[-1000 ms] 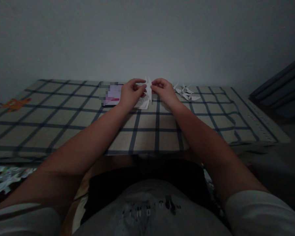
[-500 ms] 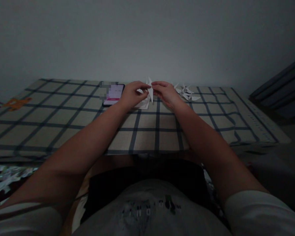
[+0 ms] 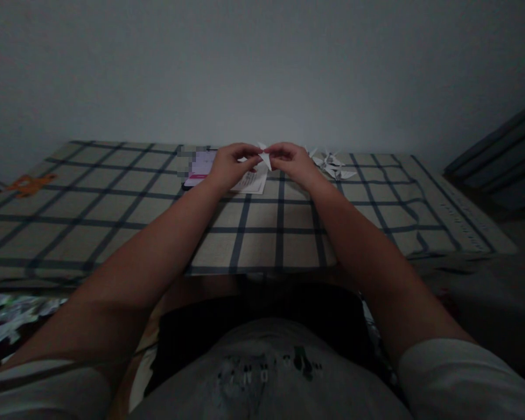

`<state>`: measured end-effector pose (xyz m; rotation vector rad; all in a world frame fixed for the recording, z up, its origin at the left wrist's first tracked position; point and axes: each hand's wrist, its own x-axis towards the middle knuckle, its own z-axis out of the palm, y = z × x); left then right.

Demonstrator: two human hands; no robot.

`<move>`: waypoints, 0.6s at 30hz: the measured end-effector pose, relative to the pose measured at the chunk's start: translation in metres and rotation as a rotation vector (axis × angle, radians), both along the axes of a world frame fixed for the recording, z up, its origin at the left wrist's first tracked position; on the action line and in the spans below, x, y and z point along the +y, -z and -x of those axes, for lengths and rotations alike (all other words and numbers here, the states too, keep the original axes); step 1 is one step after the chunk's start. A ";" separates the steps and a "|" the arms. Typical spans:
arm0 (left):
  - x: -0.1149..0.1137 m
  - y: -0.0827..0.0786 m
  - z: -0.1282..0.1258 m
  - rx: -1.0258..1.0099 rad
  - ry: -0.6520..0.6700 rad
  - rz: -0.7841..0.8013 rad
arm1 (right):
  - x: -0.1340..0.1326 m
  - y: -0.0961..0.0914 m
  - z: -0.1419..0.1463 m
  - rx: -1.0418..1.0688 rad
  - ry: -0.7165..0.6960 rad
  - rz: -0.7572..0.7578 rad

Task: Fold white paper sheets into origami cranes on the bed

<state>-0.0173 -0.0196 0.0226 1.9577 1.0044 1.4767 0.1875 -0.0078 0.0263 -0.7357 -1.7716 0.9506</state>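
Observation:
Between my two hands is a small folded white paper (image 3: 266, 159) with pointed ends. My left hand (image 3: 233, 166) pinches its left side between thumb and fingers. On the other side, my right hand (image 3: 292, 160) grips it with the fingertips. Both hands hold it a little above the table, near the wall. Beneath the left hand lies a flat printed sheet (image 3: 254, 183), partly covered by that hand. Several folded paper cranes (image 3: 331, 163) sit together just right of my right hand.
A phone (image 3: 200, 166) with a lit screen lies left of my left hand, partly hidden by it. The checked tablecloth (image 3: 262, 233) covers the table, which stands against a pale wall (image 3: 262, 70). An orange patch (image 3: 31, 184) is at the far left.
The folded paper has turned from upright to a slanted position between my fingers. My left hand has shifted slightly left, covering more of the phone, and my fingertips grip the paper differently.

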 end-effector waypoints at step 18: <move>0.002 0.010 -0.008 0.001 -0.031 0.097 | -0.017 -0.013 -0.001 -0.044 0.104 0.063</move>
